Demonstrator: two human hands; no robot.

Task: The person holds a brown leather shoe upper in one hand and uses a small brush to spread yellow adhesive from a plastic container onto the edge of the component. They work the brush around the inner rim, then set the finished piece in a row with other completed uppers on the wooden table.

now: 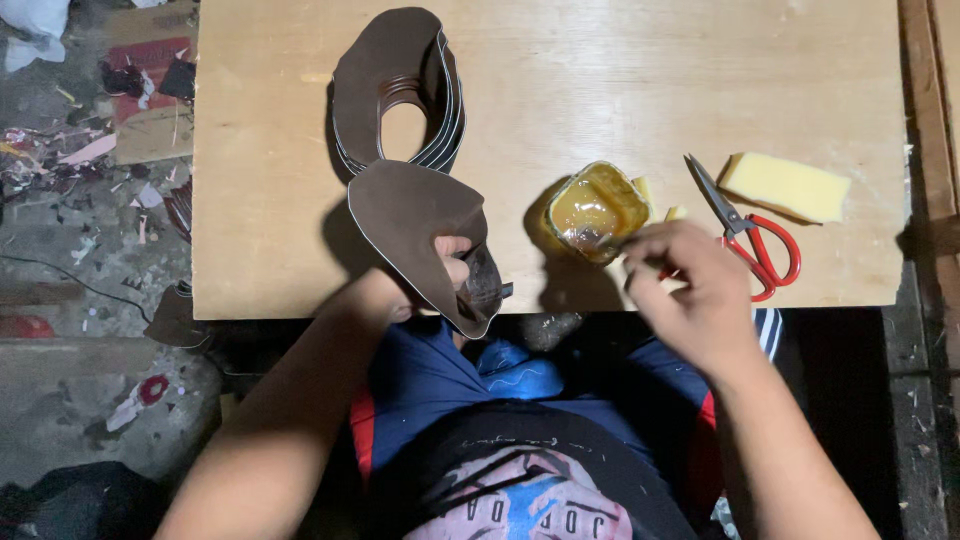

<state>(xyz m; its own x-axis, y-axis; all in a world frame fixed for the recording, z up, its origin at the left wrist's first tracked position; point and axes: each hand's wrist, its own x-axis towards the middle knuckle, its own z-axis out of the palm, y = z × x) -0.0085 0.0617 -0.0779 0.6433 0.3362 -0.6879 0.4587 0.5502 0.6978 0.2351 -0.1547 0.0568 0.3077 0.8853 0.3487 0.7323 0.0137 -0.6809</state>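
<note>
My left hand holds a dark brown leather shoe-upper piece at the near edge of the wooden board, thumb on its glossy lower tip. My right hand is closed around a small applicator whose tip dips into a yellow tub of amber glue. A stack of several similar brown cut pieces lies further back on the board, touching the held piece.
Red-handled scissors lie right of the glue tub, beside a yellow sponge block. The floor at left is littered with scraps. A wooden frame borders the board on the right.
</note>
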